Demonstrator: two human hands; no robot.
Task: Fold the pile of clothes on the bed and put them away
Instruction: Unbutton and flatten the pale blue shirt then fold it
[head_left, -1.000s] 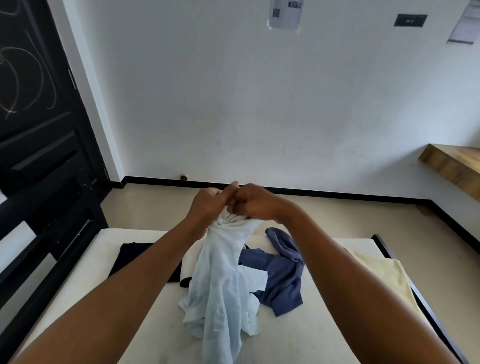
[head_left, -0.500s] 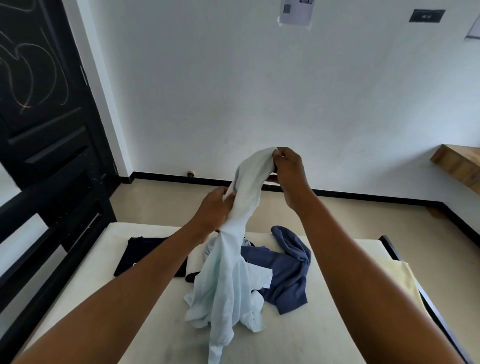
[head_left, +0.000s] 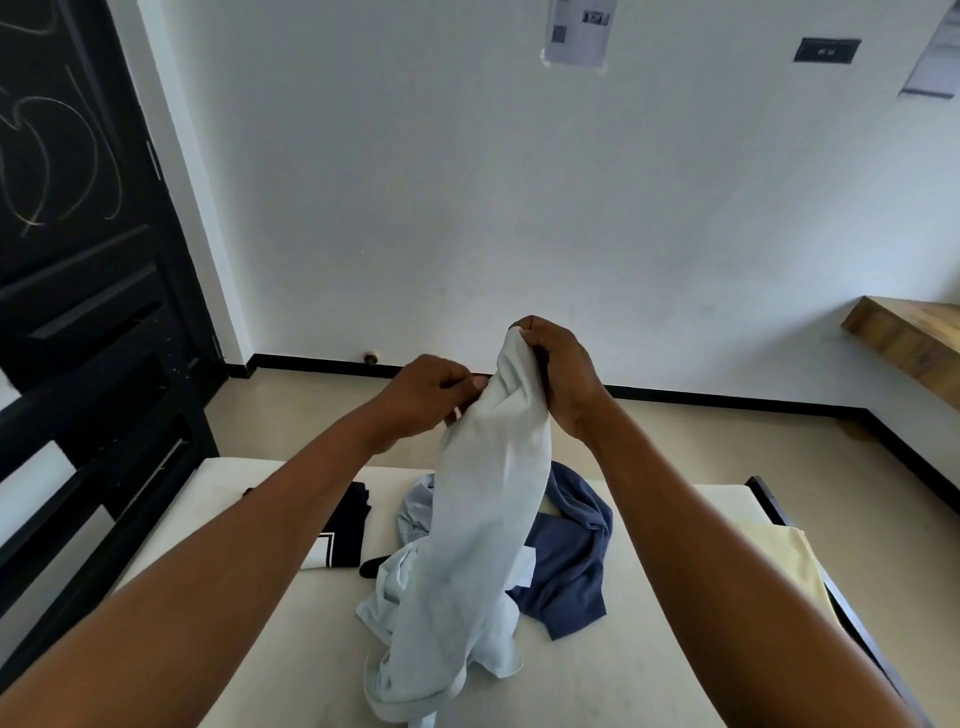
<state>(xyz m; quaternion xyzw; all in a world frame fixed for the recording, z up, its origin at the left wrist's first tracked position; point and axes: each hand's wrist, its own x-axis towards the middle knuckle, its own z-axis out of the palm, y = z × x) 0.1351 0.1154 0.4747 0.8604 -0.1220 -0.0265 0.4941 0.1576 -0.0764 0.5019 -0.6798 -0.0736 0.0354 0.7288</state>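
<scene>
A pale blue shirt hangs bunched above the bed, its lower end trailing on the mattress. My right hand grips the shirt's top end. My left hand pinches the fabric's edge just left of it, slightly lower. Under the shirt lies a crumpled dark blue garment. A folded black garment with a white stripe sits to the left, partly hidden by my left forearm.
A pale yellow cloth lies at the bed's right edge. A black bed frame and black door stand on the left. A wooden shelf juts from the right wall. Beige floor lies beyond the bed.
My right hand has come down from its raised position, and my left hand has shifted up to the shirt's edge beside it. The shirt hangs more bunched.
</scene>
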